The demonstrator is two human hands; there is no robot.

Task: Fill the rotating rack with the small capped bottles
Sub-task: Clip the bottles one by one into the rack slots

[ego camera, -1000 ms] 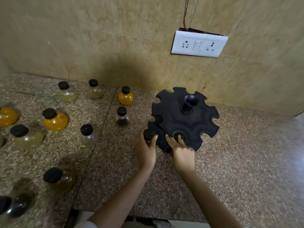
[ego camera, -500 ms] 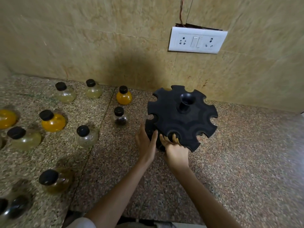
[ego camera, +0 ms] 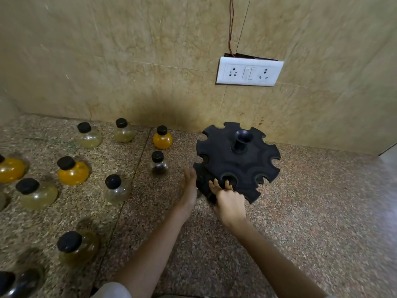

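rack (ego camera: pixel 236 162): black notched disc with a centre post, standing on the speckled counter (ego camera: pixel 300 211) right up against the wall, to the right of all the loose bottles

orange bottles (ego camera: pixel 162 139): three with bright orange stuff inside and black caps, one near the wall by the rack, two further left

pale bottles (ego camera: pixel 89 136): three with yellowish, nearly clear liquid, two along the wall and one at the left

dark-bottom bottle (ego camera: pixel 158 164): clear glass with something dark sitting low in it, just left of the rack

clear bottle (ego camera: pixel 116 189): looks mostly see-through, can't really tell what's in it

amber bottle (ego camera: pixel 77 247): murky olive-brown fill, close to the camera

cut off: a dark bottle (ego camera: pixel 12 282) in the bottom left corner, half out of frame and blurry

hard to see: the round notch by the right fingers is just black, so no idea if anything's in it; the lower tier is all shadow

left hand (ego camera: pixel 189 190): fingers straight and together, edge-on against the rack's left side, holding nothing

right hand (ego camera: pixel 229 201): fingers hooked over the rack's near rim either side of that notch, thumb hidden
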